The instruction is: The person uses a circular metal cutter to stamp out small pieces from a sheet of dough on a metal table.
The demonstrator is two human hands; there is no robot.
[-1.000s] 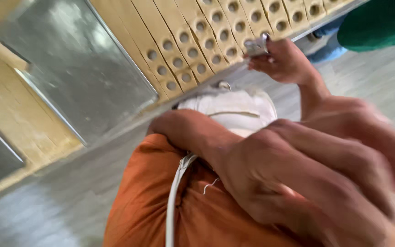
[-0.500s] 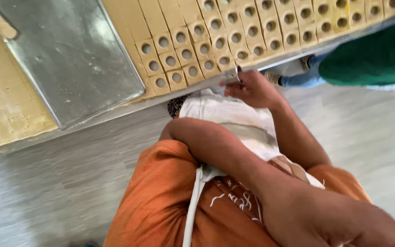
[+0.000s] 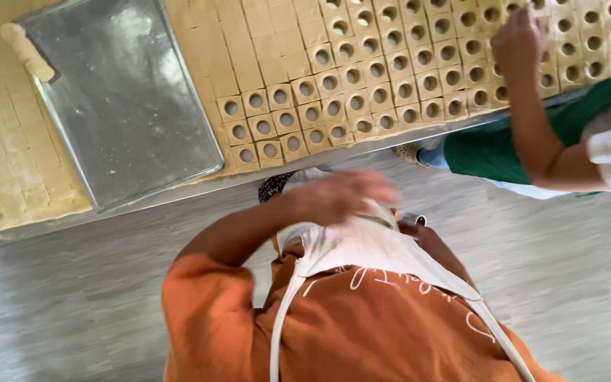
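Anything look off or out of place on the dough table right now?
Nothing stands out. The cut dough squares lie in even rows, the metal tray sits flat beside them, and a rolling pin rests at its corner. One blurred hand is at the white apron.

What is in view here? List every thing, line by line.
dough sheet: one, tan, spread over the table top
dough squares with round holes: many, tan, in rows at the table's near edge
baking tray: one, grey metal, lying on the dough
rolling pin: one, pale wood, at the tray's far left corner
floor: grey, below the table
co-worker's hand: one, on the squares at upper right
co-worker's clothing: green, at right
apron: one, white, over an orange shirt
left hand: blurred, in front of the apron top
right hand: not in view
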